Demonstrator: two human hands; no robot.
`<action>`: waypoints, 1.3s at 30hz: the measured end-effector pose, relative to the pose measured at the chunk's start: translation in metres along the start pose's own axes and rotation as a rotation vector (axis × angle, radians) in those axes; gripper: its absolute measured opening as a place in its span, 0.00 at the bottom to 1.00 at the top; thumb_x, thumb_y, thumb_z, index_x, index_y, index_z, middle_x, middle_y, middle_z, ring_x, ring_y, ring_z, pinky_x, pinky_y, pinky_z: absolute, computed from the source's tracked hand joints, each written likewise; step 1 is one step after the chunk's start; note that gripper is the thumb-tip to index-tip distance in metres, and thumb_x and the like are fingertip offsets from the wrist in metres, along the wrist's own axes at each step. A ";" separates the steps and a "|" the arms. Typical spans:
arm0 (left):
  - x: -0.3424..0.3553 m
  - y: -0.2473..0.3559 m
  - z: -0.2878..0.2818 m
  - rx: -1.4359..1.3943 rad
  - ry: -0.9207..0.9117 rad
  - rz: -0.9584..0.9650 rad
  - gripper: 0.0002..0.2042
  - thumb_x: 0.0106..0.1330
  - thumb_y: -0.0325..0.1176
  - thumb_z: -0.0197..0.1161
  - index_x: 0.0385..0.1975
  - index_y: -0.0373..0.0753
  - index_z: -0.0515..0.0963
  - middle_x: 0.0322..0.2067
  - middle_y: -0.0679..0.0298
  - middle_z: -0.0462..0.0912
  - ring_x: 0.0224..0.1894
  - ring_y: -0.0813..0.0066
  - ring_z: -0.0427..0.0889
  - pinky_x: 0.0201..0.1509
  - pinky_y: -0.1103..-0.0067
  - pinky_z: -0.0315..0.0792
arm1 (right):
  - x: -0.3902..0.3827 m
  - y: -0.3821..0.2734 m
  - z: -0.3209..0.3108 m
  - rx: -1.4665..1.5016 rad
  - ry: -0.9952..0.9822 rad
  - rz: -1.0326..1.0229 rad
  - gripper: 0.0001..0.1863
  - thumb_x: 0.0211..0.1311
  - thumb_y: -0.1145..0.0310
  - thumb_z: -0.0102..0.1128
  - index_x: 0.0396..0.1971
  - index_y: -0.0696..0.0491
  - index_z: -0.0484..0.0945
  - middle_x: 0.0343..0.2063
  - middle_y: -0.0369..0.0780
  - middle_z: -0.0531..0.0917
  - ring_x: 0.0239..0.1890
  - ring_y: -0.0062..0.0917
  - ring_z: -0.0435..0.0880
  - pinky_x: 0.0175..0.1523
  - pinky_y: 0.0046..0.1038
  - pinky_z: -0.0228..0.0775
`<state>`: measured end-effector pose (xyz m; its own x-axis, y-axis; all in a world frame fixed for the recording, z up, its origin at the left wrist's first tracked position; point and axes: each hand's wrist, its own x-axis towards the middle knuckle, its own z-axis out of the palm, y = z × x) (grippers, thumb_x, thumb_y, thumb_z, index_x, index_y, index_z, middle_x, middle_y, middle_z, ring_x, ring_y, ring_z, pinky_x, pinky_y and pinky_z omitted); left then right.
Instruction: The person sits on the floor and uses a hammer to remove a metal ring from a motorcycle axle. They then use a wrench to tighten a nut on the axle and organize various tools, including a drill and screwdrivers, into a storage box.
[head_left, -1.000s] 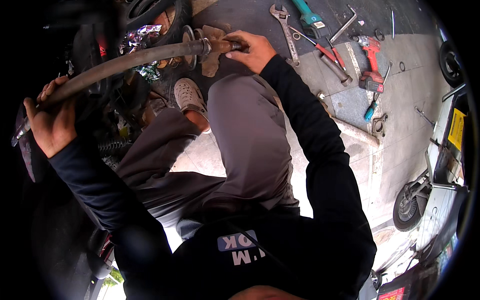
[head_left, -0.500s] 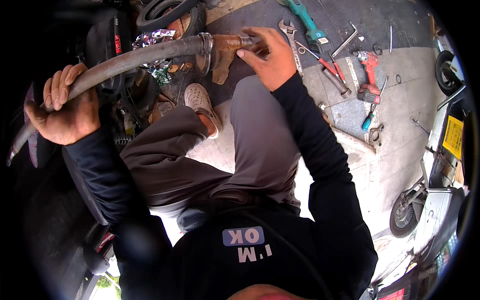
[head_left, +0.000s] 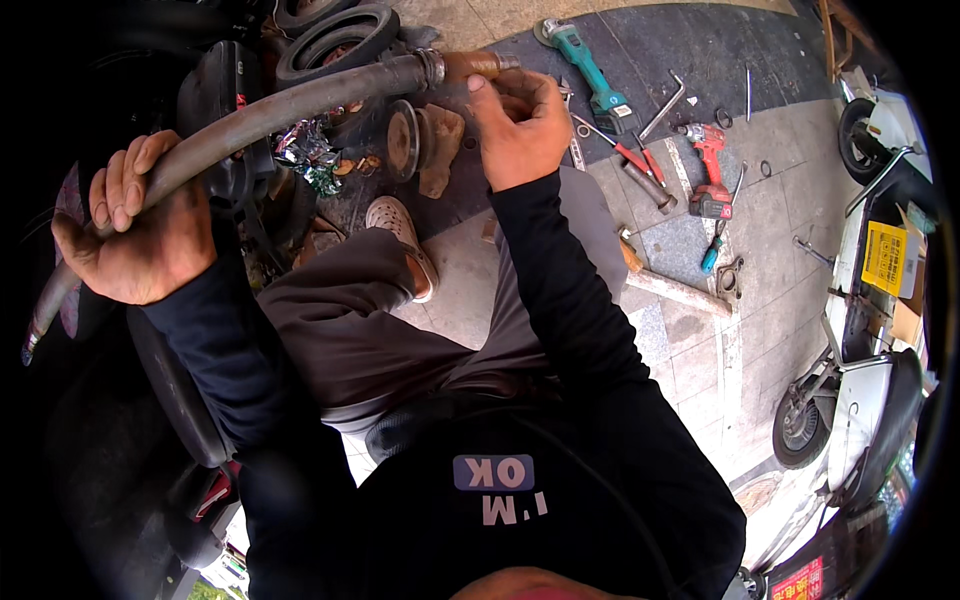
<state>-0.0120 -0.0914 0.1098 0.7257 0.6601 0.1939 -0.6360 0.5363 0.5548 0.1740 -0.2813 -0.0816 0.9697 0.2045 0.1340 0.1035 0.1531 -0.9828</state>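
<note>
My left hand (head_left: 155,250) is closed around the lower left part of a long, curved, dull grey metal tube (head_left: 290,103), which slants up to the right. At its upper end are a metal collar (head_left: 433,68) and a rusty orange section (head_left: 470,64). My right hand (head_left: 525,135) is just below that end, thumb tip at its underside and fingers curled; what they hold is hidden. A round metal disc (head_left: 403,140) lies on the floor below the collar, beside crumpled foil (head_left: 305,150).
On the floor to the right lie a teal power tool (head_left: 585,65), red impact driver (head_left: 708,165), red-handled pliers (head_left: 625,145), screwdriver (head_left: 713,250) and long wooden handle (head_left: 680,288). Tyres (head_left: 330,50) lie top left, beside dark vehicle parts. A white scooter (head_left: 860,410) stands at right.
The tube's rusty end has risen and shifted right, uncovering the disc. My right hand has left the end for its underside, fingers more curled. My left hand still grips the tube.
</note>
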 end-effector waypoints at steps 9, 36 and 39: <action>-0.003 0.004 -0.004 0.013 0.037 0.016 0.20 0.50 0.45 0.70 0.09 0.47 0.65 0.10 0.70 0.65 0.20 0.74 0.68 0.47 0.75 0.68 | 0.001 0.008 0.002 -0.107 -0.009 -0.136 0.16 0.50 0.68 0.76 0.32 0.58 0.77 0.24 0.38 0.84 0.24 0.19 0.82 0.33 0.23 0.76; -0.034 -0.005 -0.080 0.453 0.200 0.022 0.19 0.64 0.48 0.61 0.17 0.48 0.64 0.15 0.71 0.61 0.25 0.76 0.65 0.49 0.73 0.64 | 0.014 0.288 -0.106 -1.129 -0.520 0.177 0.18 0.59 0.53 0.61 0.37 0.54 0.80 0.38 0.48 0.85 0.43 0.44 0.85 0.49 0.44 0.76; -0.014 -0.076 -0.081 0.559 0.221 0.015 0.20 0.69 0.48 0.56 0.17 0.47 0.62 0.15 0.70 0.60 0.25 0.74 0.65 0.49 0.71 0.65 | 0.012 0.266 -0.203 -1.214 -0.303 0.231 0.16 0.59 0.55 0.61 0.35 0.53 0.80 0.36 0.47 0.86 0.41 0.43 0.85 0.47 0.43 0.76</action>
<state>0.0050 -0.0983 -0.0006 0.6078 0.7914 0.0650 -0.3674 0.2078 0.9065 0.2581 -0.4340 -0.3669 0.9194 0.3447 -0.1893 0.2308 -0.8627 -0.4499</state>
